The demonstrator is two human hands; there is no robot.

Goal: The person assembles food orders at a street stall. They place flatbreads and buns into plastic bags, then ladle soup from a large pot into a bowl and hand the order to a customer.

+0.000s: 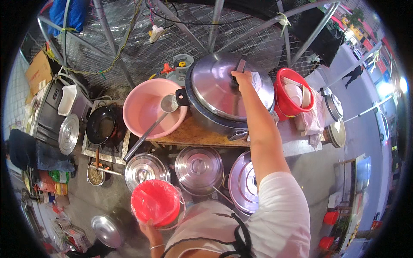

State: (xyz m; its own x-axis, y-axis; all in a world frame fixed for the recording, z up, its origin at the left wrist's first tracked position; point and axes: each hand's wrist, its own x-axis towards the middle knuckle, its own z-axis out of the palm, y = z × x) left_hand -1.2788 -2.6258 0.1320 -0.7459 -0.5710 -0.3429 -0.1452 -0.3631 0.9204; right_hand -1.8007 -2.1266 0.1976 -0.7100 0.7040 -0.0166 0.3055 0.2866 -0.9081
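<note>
My right hand point(242, 79) is closed on the black handle of the steel lid point(213, 87) of a large pot point(206, 119), which stands on a wooden table. The lid lies over the pot. Low in the view, my left hand point(151, 229) holds a red plastic bucket point(155, 201) lined with a clear plastic bag. Left of the pot, a pink plastic basin point(135, 106) has a long-handled metal ladle point(148, 130) resting across its rim. A red bucket point(279, 93) with pale containers in it is right of the pot.
Several lidded steel pots point(199, 169) stand on the floor before the table point(193, 133). At left, a black wok point(100, 125) sits on a stove. A gas cylinder point(180, 75) is behind the basin. Metal frame poles point(215, 25) rise behind the table. A person point(354, 74) is far off at right.
</note>
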